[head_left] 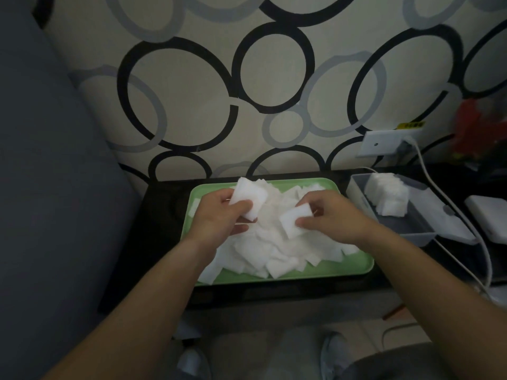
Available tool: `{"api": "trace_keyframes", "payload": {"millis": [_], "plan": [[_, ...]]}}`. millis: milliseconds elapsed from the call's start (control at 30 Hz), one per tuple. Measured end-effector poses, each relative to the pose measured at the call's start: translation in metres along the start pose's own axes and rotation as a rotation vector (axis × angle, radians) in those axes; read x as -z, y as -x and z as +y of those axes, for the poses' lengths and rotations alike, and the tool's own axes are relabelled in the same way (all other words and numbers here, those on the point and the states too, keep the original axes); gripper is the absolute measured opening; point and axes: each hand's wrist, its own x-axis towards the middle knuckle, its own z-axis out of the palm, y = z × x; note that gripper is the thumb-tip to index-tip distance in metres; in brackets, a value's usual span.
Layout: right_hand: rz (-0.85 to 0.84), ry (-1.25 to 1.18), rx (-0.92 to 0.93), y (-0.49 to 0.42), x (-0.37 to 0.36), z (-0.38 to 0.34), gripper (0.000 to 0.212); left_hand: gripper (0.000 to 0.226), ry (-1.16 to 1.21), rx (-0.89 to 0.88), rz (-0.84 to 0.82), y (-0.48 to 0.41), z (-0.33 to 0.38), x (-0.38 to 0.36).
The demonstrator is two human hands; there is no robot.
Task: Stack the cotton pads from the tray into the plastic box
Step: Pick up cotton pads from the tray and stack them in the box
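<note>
gathering pads [274, 250] over the green tray [343, 267] on the desk [162, 220]. clamping a thick bundle [248, 197] in the left grip [219, 218], thumb on top and fingers curled beneath; pinching a thinner bundle [292, 222] in the right grip [332, 215], both held just above the loose heap filling most of the tray. aiming for the grey box [411, 229], sitting just right of the tray and already carrying a leaning stack [386, 196] at its far end. probably squaring up both bundles before carrying them across. risking a slipped fan of pads on any loosening of either pinch, given soft, uneven bundles; risking loose pads sliding off the tray's near-left corner, with some overhanging the rim there; risking toppling the leaning stack when setting more against it, or snagging the white cable [444, 198] running close beside the box in passing
</note>
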Motion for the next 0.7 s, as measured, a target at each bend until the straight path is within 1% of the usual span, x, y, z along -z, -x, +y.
{"api": "trace_keyframes", "payload": {"millis": [33, 67, 200, 267, 400, 500, 700], "plan": [[0.008, -0.068, 0.020, 0.003, 0.005, -0.003, 0.008, 0.026, 0.000, 0.009, -0.014, 0.000, -0.001, -0.001], [0.011, -0.143, 0.033, 0.006, 0.008, -0.007, 0.009, 0.026, -0.003, 0.016, -0.029, 0.000, -0.002, -0.003], [-0.048, -0.450, 0.090, 0.015, 0.010, -0.022, 0.023, 0.020, -0.023, 0.016, -0.114, 0.002, -0.002, -0.012], [-0.015, -0.511, 0.086, 0.013, 0.007, -0.026, 0.029, 0.020, -0.038, 0.004, -0.172, 0.006, 0.001, -0.017], [0.048, -0.437, 0.031, 0.006, 0.003, -0.025, 0.034, 0.028, -0.068, -0.018, -0.277, 0.011, 0.005, -0.023], [0.078, -0.392, 0.004, 0.003, 0.002, -0.022, 0.037, 0.029, -0.082, -0.027, -0.331, 0.012, 0.006, -0.024], [0.114, -0.277, -0.008, 0.001, -0.001, -0.020, 0.042, 0.028, -0.107, -0.006, -0.363, 0.011, 0.007, -0.022]]}}
